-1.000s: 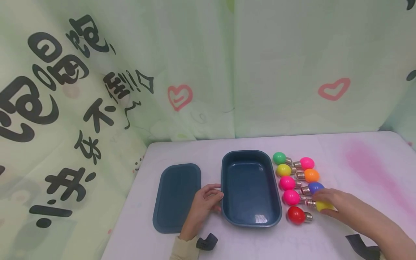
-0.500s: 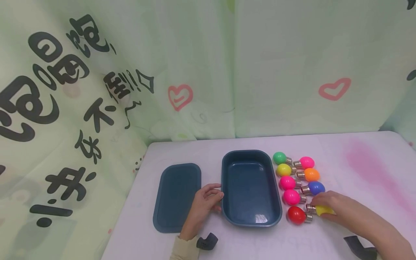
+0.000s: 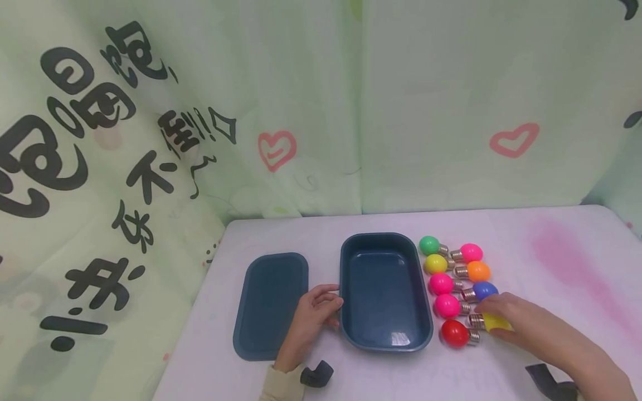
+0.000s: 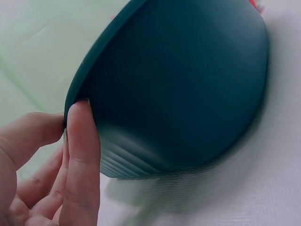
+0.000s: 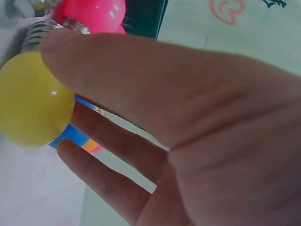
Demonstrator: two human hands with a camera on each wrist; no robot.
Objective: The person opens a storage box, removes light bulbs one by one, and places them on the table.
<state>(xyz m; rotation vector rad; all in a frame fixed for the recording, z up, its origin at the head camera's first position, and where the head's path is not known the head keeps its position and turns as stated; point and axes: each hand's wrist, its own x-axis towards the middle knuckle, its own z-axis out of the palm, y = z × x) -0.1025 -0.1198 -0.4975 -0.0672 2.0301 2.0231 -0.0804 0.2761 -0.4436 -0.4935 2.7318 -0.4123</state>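
Observation:
My left hand [image 3: 313,314] pinches the rim of a dark blue rectangular container [image 3: 386,295] at its left side, thumb and forefinger on either side of the rim in the left wrist view. My right hand [image 3: 531,320] holds a yellow light bulb [image 5: 35,101] at the near end of the right-hand column of bulbs, its metal screw base pointing left toward the container. The thumb lies along the bulb by its base, and other fingers are behind it. Close beside it are a red bulb [image 3: 455,333] and a blue bulb [image 3: 484,291].
Right of the container, two columns of bulbs lie with bases facing inward, among them a green bulb [image 3: 429,245], an orange bulb [image 3: 478,271] and several pink ones. Left of my left hand lies a flat dark blue lid [image 3: 273,301]. A patterned curtain [image 3: 426,111] hangs behind the table.
My right hand has moved slightly toward the table's near side, bringing the yellow bulb away from the blue one and closer to the red bulb's base. My left hand stays at the container.

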